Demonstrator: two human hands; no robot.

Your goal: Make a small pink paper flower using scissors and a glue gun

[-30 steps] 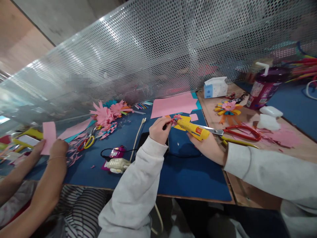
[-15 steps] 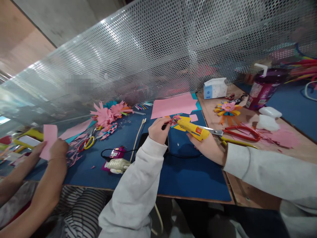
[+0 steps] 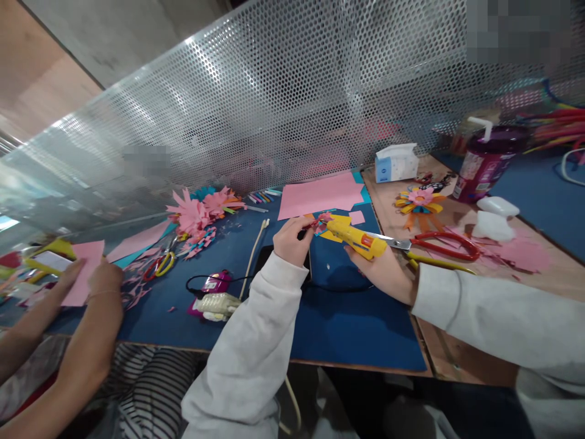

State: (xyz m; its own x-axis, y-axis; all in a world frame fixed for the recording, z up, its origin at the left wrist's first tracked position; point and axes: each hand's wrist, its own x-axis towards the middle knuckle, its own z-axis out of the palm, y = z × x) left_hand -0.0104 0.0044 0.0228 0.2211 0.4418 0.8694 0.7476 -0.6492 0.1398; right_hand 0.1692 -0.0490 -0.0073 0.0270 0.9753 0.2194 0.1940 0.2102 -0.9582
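Observation:
My right hand (image 3: 381, 271) grips a yellow glue gun (image 3: 355, 238), its nozzle pointing left at a small pink paper flower (image 3: 322, 221). My left hand (image 3: 292, 239) pinches that flower by its stem, just above the blue mat (image 3: 347, 317). Both sleeves are light grey. A yellow paper piece (image 3: 337, 221) lies under the flower.
Red-handled scissors (image 3: 441, 242) lie right of the gun. A pink paper sheet (image 3: 320, 194), finished paper flowers (image 3: 196, 210), a tissue box (image 3: 397, 161) and a purple cup (image 3: 484, 164) stand farther back. A second glue gun (image 3: 217, 303) lies at the left. A co-worker's hands (image 3: 91, 277) hold pink paper at far left. A perforated metal screen (image 3: 320, 91) closes the back.
My hands have stayed almost still with gun and flower. The co-worker at the left has lowered and flattened the pink paper piece.

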